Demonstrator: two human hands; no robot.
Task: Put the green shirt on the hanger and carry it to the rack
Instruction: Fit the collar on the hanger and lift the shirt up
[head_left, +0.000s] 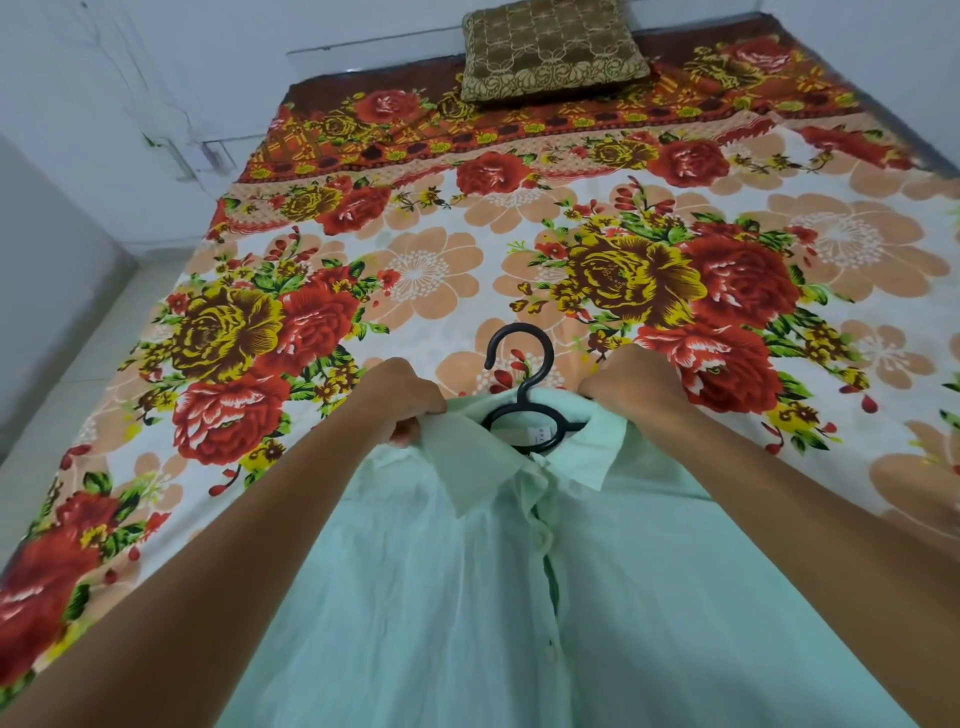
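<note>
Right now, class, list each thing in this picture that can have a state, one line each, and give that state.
green shirt: buttoned, collar round the hanger neck, spread on the bed.
hanger: inside the shirt, hook sticking out above the collar.
left hand: pinches the collar's left side.
right hand: grips the shirt's right shoulder.
pillow: lying at the bed's far end.
bedsheet: spread flat.

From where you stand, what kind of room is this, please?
Most likely a bedroom: a wide bed under a red and orange floral bedsheet, a brown patterned cushion at its head, and plain pale walls around it.
</note>
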